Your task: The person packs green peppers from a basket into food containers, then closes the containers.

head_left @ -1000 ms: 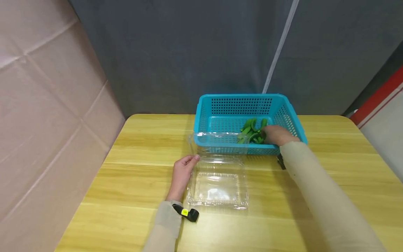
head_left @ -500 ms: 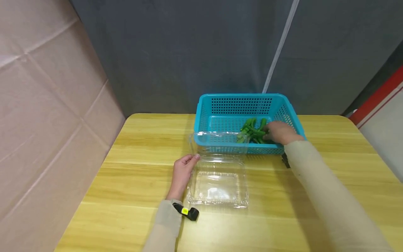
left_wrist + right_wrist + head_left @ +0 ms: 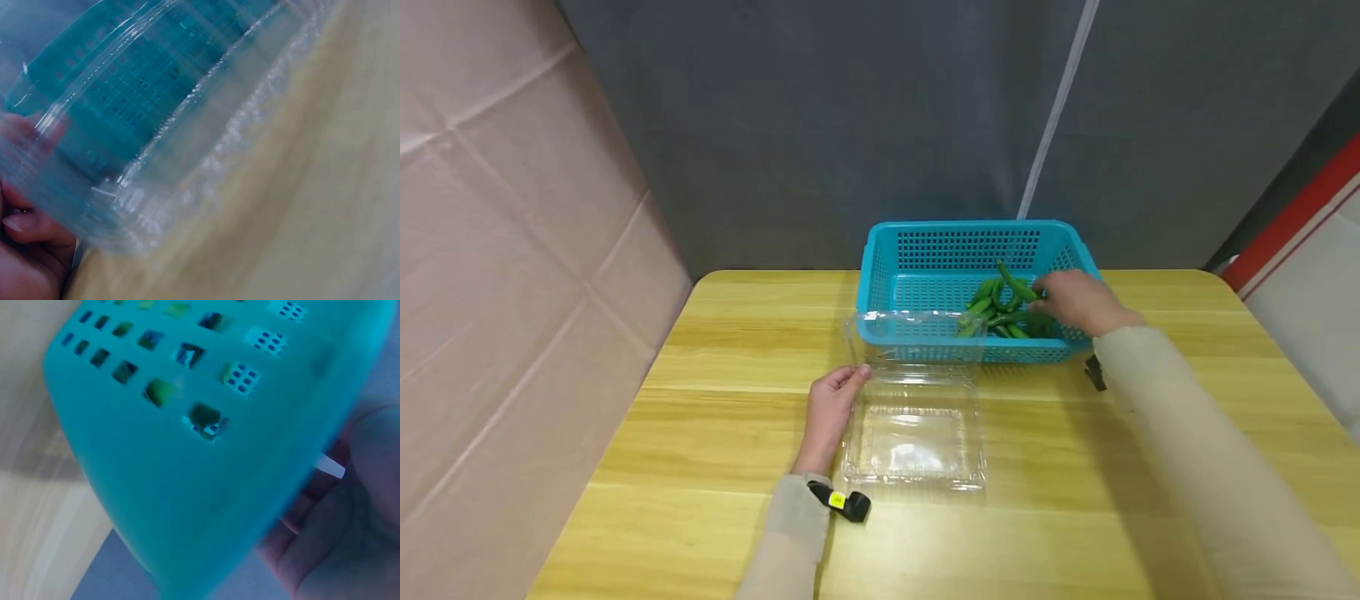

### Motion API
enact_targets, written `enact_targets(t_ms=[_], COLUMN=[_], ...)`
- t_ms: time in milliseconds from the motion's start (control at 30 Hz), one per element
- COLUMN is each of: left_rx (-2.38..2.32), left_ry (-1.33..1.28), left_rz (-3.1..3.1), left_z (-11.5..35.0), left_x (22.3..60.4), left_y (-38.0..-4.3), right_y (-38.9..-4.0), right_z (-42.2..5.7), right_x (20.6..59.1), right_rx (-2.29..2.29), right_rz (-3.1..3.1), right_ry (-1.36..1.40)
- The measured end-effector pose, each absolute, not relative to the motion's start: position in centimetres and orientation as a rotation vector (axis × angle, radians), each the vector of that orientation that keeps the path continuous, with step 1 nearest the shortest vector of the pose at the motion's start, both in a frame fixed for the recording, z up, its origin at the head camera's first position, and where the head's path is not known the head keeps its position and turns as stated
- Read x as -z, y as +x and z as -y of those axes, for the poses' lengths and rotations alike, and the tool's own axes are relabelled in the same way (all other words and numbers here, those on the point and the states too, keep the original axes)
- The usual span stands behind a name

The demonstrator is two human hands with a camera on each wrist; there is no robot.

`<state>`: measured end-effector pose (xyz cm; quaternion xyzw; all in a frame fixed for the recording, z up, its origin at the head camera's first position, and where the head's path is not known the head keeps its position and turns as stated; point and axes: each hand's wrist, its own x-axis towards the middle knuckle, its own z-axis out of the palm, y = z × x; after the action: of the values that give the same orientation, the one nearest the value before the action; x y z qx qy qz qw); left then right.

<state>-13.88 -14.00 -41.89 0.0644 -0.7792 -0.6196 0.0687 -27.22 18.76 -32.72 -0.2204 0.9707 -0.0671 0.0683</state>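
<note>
In the head view my left hand (image 3: pixel 829 412) pinches the left edge of a clear plastic clamshell box (image 3: pixel 912 446) near its hinge. The box stands unfolded on the table, its lid (image 3: pixel 917 342) raised against the front of a blue plastic basket (image 3: pixel 977 227). My right hand (image 3: pixel 1078 298) is over the basket's right side, pinching a long green chili pepper (image 3: pixel 1017 283) that angles up above the others. Several more green chili peppers (image 3: pixel 981 310) lie heaped below it. In the right wrist view the basket wall (image 3: pixel 169 481) hides the right fingertips.
Everything stands on a wooden table (image 3: pixel 722 433). A dark grey curtain or panel (image 3: pixel 820 125) rises behind it, and a pale wall covering (image 3: pixel 512 250) flanks the left. A red and white surface (image 3: pixel 1300 225) is at the right.
My right hand has risen from the pile and shifted right, lifting one chili pepper partly out of the heap. The left hand keeps its hold on the box.
</note>
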Motion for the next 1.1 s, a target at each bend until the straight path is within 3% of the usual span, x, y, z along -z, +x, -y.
enact_targets(t_ms=[400, 1100], left_rx=[1.876, 1.86], left_ry=[0.225, 0.217], left_rz=[2.319, 2.293], left_z=[14.8, 14.7], left_x=[45.4, 45.6], left_y=[-15.5, -15.7], right_y=[-26.6, -24.2], right_z=[-18.9, -18.5], right_x=[30.5, 28.3], right_rx=[0.19, 0.364], right_rz=[-2.977, -3.256], right_ry=[-0.641, -0.715])
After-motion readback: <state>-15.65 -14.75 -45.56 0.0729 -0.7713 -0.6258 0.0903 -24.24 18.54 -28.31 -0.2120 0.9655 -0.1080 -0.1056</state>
